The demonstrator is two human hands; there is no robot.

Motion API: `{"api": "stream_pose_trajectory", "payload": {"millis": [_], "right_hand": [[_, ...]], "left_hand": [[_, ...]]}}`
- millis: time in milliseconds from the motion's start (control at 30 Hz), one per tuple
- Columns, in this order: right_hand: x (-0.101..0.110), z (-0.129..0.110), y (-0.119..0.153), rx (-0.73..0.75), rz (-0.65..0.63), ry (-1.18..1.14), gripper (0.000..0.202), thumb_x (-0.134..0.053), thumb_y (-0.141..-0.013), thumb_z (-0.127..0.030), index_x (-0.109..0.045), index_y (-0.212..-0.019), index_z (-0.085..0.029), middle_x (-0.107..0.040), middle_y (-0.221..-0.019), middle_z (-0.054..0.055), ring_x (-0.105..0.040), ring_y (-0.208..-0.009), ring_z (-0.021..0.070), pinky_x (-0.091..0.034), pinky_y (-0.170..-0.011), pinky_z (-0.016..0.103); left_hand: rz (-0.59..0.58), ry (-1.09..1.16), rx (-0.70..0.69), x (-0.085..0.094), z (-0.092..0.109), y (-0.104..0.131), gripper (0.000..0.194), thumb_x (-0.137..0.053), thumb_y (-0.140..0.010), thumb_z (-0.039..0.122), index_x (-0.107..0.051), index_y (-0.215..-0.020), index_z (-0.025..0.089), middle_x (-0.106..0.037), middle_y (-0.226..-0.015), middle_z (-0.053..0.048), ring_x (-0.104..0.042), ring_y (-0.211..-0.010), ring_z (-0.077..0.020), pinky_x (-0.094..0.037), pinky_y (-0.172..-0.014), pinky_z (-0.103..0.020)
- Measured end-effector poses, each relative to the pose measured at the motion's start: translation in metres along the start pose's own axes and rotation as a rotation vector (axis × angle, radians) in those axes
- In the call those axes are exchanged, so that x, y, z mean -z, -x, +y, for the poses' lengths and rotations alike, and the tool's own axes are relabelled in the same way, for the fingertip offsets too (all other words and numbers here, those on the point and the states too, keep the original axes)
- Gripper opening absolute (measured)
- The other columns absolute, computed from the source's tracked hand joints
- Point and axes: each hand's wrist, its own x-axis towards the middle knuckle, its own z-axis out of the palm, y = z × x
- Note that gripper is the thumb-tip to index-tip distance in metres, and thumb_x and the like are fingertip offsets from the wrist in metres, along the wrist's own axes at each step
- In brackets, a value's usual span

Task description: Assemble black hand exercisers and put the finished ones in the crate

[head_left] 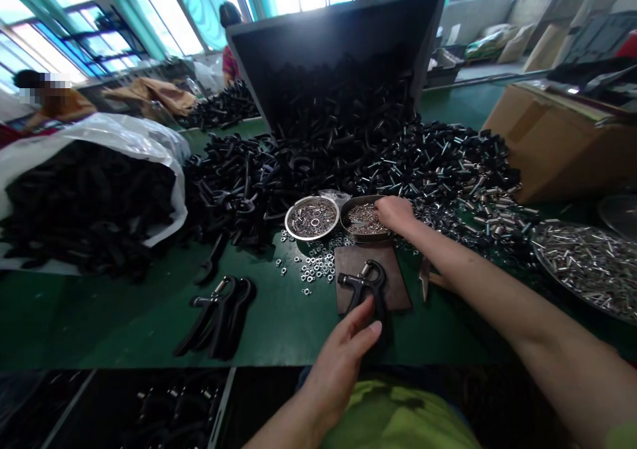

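My left hand (351,343) is closed around the lower handle of a black hand grip strengthener (379,278), which has a metal spring at its top. The strengthener rests on a brown square plate (398,283). My right hand (395,213) reaches into an oval tin (365,237) of small metal parts; its fingers are bent down and their tips are hidden among the parts. Beside that tin stands a round metal dish (293,231) holding small parts and a ring. Several small metal eye pieces (318,266) lie loose on the green table (279,329).
More assembled strengtheners (219,316) lie at the left. Behind are heaped black handles (239,177), a tilted grey bin (338,31) and a white bag (169,164). At the right are a cardboard box (552,137), a tray of metal pins (592,270) and a pointed tool (424,280).
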Motion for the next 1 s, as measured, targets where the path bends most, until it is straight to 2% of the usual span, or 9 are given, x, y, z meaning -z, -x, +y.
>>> {"api": "stream_pose_trajectory", "payload": {"millis": [100, 167, 333, 400, 567, 667, 767, 900, 1000], "right_hand": [[-0.013, -0.007, -0.018, 0.002, -0.055, -0.022, 0.022, -0.059, -0.080, -0.029, -0.072, -0.089, -0.015, -0.070, -0.096, 0.015, -0.063, -0.093, 0.0243, -0.044, -0.077, 0.030], [-0.019, -0.006, -0.020, 0.006, -0.060, -0.054, 0.020, -0.061, -0.078, -0.029, -0.072, -0.088, -0.016, -0.070, -0.098, 0.015, -0.063, -0.095, 0.0247, -0.044, -0.077, 0.030], [-0.021, 0.005, -0.015, -0.033, 0.009, -0.177, 0.019, -0.058, -0.081, -0.031, -0.068, -0.091, -0.018, -0.069, -0.100, 0.012, -0.062, -0.095, 0.0251, -0.044, -0.076, 0.032], [-0.018, 0.009, -0.013, -0.059, 0.053, -0.245, 0.019, -0.055, -0.083, -0.031, -0.067, -0.093, -0.019, -0.070, -0.096, 0.011, -0.063, -0.092, 0.0244, -0.044, -0.075, 0.032], [-0.008, 0.019, 0.003, -0.048, 0.122, -0.468, 0.012, -0.054, -0.081, -0.021, -0.064, -0.088, -0.019, -0.070, -0.085, 0.005, -0.064, -0.082, 0.0179, -0.045, -0.073, 0.028], [-0.005, 0.026, 0.018, -0.037, 0.126, -0.593, 0.014, -0.051, -0.082, -0.019, -0.060, -0.092, -0.019, -0.070, -0.084, 0.002, -0.062, -0.064, 0.0125, -0.047, -0.063, 0.025], [-0.001, 0.032, 0.032, -0.041, 0.110, -0.757, 0.014, -0.051, -0.083, -0.024, -0.058, -0.093, -0.018, -0.069, -0.077, 0.001, -0.059, -0.052, 0.0107, -0.046, -0.052, 0.024], [0.003, 0.030, 0.049, -0.065, 0.026, -1.008, 0.014, -0.061, -0.075, -0.030, -0.060, -0.081, -0.018, -0.061, -0.058, -0.002, -0.055, -0.048, 0.0125, -0.041, -0.044, 0.024], [0.001, 0.020, 0.066, -0.009, -0.073, -0.992, 0.014, -0.063, -0.072, -0.030, -0.065, -0.079, -0.018, -0.062, -0.061, -0.002, -0.055, -0.052, 0.0125, -0.041, -0.049, 0.025]], "left_hand": [[0.007, -0.183, -0.149, 0.012, 0.022, -0.008, 0.048, -0.068, -0.076, 0.035, -0.059, -0.121, 0.023, -0.053, -0.134, -0.007, -0.043, -0.128, -0.0231, -0.028, -0.110, -0.037], [0.028, -0.366, -0.303, 0.019, 0.041, -0.028, 0.040, -0.064, -0.078, 0.034, -0.062, -0.116, 0.022, -0.056, -0.130, -0.007, -0.048, -0.123, -0.0227, -0.033, -0.106, -0.036], [0.132, -1.091, -0.667, 0.018, 0.097, -0.119, 0.027, -0.054, -0.085, 0.026, -0.066, -0.107, 0.016, -0.066, -0.109, -0.009, -0.060, -0.101, -0.0191, -0.046, -0.089, -0.030], [0.164, -1.493, -0.710, 0.007, 0.115, -0.160, 0.028, -0.049, -0.087, 0.027, -0.066, -0.107, 0.017, -0.067, -0.106, -0.008, -0.060, -0.099, -0.0193, -0.045, -0.089, -0.030], [0.104, -1.680, -0.651, -0.026, 0.132, -0.235, 0.016, -0.063, -0.076, 0.022, -0.072, -0.088, 0.017, -0.069, -0.097, -0.010, -0.061, -0.096, -0.0228, -0.044, -0.089, -0.031], [0.114, -1.711, -0.626, -0.033, 0.128, -0.251, 0.018, -0.069, -0.069, 0.020, -0.072, -0.087, 0.017, -0.068, -0.098, -0.010, -0.061, -0.095, -0.0242, -0.045, -0.086, -0.031], [0.144, -1.694, -0.633, -0.030, 0.124, -0.253, 0.017, -0.065, -0.073, 0.019, -0.071, -0.088, 0.018, -0.067, -0.101, -0.010, -0.060, -0.097, -0.0231, -0.044, -0.087, -0.031], [0.170, -1.617, -0.644, -0.022, 0.126, -0.247, 0.017, -0.064, -0.075, 0.025, -0.070, -0.089, 0.017, -0.067, -0.101, -0.011, -0.059, -0.100, -0.0244, -0.042, -0.091, -0.034], [0.151, -1.523, -0.631, -0.020, 0.130, -0.240, 0.015, -0.064, -0.075, 0.024, -0.071, -0.086, 0.015, -0.068, -0.096, -0.012, -0.059, -0.099, -0.0260, -0.042, -0.092, -0.037]]}}
